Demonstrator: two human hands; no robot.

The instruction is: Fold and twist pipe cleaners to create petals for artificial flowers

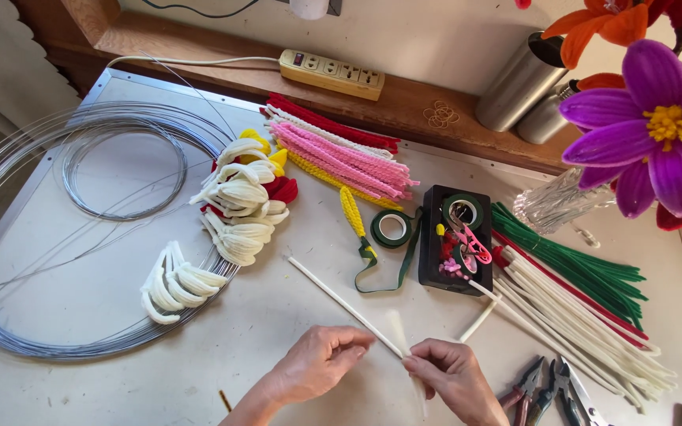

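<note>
Both of my hands work a long white pipe cleaner (333, 296) at the near edge of the table. My left hand (321, 364) pinches it from the left and my right hand (455, 377) grips it from the right, fingertips almost meeting. The free end runs up and to the left; a blurred white piece hangs between my hands. Folded white pipe-cleaner petals (174, 285) lie to the left, and a heap of white, yellow and red petals (245, 205) sits further back.
Coiled steel wire (9, 189) fills the left. Pink, red and yellow pipe cleaners (345, 154) lie at the back, green floral tape (392, 227) and a black box (453, 237) in the middle. White and green pipe cleaners (586, 304) and pliers (542, 390) are right.
</note>
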